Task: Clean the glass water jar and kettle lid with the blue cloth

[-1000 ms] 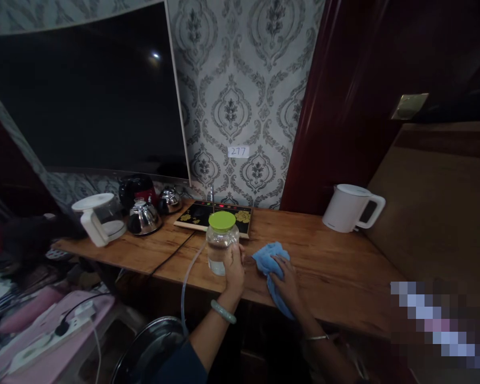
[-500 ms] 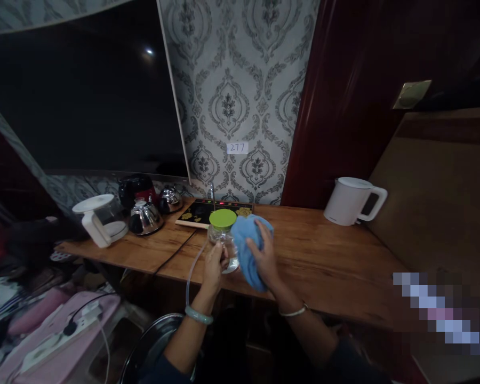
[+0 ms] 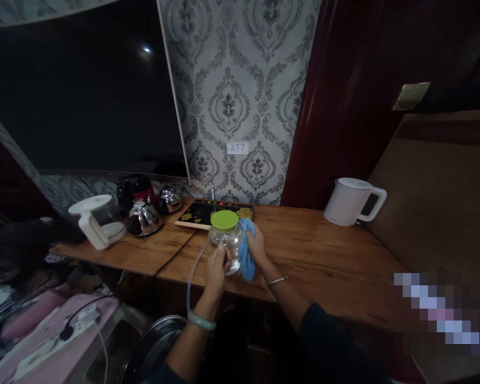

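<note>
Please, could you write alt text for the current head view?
The left hand holds a clear jar with a green lid, while the right hand holds a blue cloth at its side. A white kettle stands farther right on the wooden table.

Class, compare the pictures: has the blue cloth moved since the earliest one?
Yes, leftward. Judged against the 277 label on the wall, the blue cloth was below and to the right; now it is almost directly below.
</note>
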Tool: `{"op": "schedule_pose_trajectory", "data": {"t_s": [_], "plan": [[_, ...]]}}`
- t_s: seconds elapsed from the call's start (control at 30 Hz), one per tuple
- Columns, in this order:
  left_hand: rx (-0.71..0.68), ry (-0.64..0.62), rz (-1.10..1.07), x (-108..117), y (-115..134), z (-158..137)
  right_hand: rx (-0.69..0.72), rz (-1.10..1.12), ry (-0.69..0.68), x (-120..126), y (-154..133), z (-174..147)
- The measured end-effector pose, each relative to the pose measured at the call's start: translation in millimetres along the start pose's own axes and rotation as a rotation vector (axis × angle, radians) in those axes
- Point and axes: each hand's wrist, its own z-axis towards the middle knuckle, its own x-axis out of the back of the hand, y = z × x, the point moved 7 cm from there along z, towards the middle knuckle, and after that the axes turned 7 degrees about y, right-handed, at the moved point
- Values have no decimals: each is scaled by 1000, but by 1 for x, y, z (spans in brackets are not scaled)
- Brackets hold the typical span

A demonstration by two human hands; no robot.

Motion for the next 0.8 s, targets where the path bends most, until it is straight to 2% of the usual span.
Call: {"op": "schedule_pose_trajectory", "data": {"t_s": [0.13, 0.27, 0.33, 0.43, 0.5, 0.57, 0.7, 0.8], "plan": [[-7, -8, -2, -1, 2, -3, 69, -32, 98, 15, -18, -30], [-34, 38, 9, 4, -1, -3, 233, -94, 115, 33, -64, -54], [-66, 109, 17, 10, -4, -1, 374, -145, 38, 31, -93, -63], [-91, 231, 4, 21, -7, 2, 533, -311, -201, 10, -117, -74], [-68, 214, -59, 19, -7, 3, 575, -388, -274, 2, -119, -76], [-60, 157, -91, 14, -3, 3, 592, -375, -250, 2, -116, -74], [-134, 157, 41, 9, 13, -4, 584, -247, -219, 10, -98, -69], [-127, 150, 70, 7, 14, -8, 567, -200, -228, 19, -77, -69]]}}
